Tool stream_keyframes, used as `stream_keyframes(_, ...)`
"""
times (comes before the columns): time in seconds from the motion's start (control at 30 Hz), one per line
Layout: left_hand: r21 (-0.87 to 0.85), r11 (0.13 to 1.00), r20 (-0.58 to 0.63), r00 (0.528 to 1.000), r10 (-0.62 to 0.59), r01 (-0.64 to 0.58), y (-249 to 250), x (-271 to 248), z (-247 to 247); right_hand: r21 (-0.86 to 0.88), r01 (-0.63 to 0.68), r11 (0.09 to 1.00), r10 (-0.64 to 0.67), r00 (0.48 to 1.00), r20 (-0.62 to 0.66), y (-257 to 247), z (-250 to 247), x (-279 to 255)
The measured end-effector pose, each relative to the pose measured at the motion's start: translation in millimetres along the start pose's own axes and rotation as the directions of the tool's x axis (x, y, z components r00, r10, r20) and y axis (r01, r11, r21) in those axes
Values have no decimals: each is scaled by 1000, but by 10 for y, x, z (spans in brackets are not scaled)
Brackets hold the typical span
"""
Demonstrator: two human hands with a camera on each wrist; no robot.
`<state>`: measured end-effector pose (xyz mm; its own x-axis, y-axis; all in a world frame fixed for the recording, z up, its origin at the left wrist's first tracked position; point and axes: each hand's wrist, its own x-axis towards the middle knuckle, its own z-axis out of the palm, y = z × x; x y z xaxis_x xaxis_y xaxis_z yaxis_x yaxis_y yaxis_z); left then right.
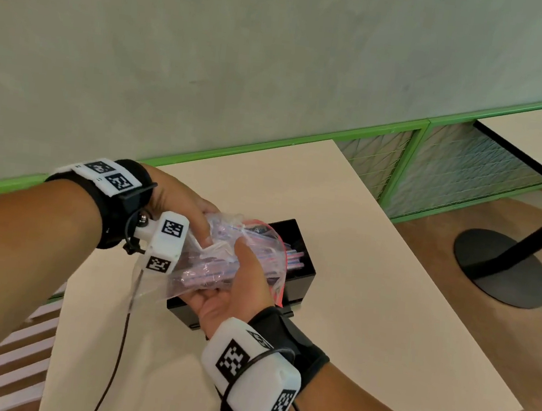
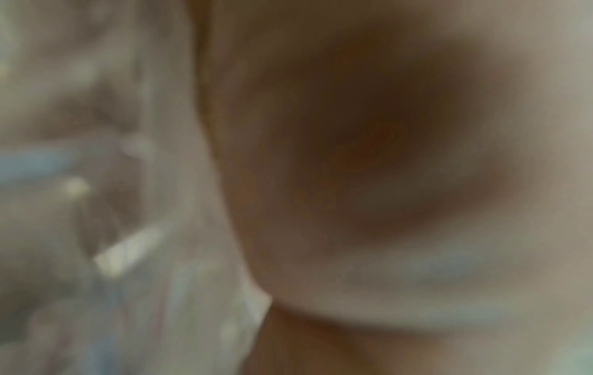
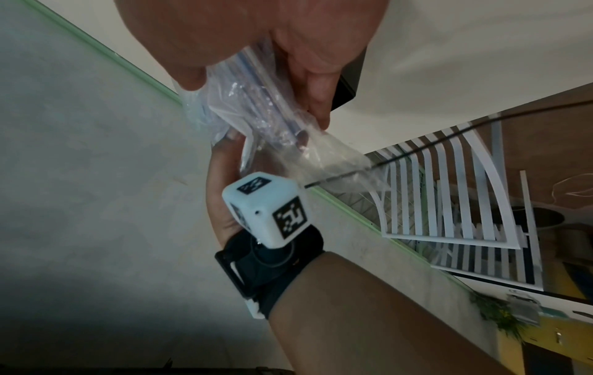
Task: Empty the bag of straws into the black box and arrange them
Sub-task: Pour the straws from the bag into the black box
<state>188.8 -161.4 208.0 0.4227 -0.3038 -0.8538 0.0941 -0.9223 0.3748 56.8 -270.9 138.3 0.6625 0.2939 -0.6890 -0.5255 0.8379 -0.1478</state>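
Head view, two hands, one bag

Head view bright and evenly lit, edges bowed; left wrist view is pure blur; right wrist view darkens toward its bottom.

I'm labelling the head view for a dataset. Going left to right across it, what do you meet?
Left hand → bag of straws → black box → bare end of the table → round black base of the next table.
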Motion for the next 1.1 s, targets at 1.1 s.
stream_keyframes(1.1,54,985,-69,985,-161,165,-324,-612,-95,-168,-113,979,137,981,136,503,-12,-105)
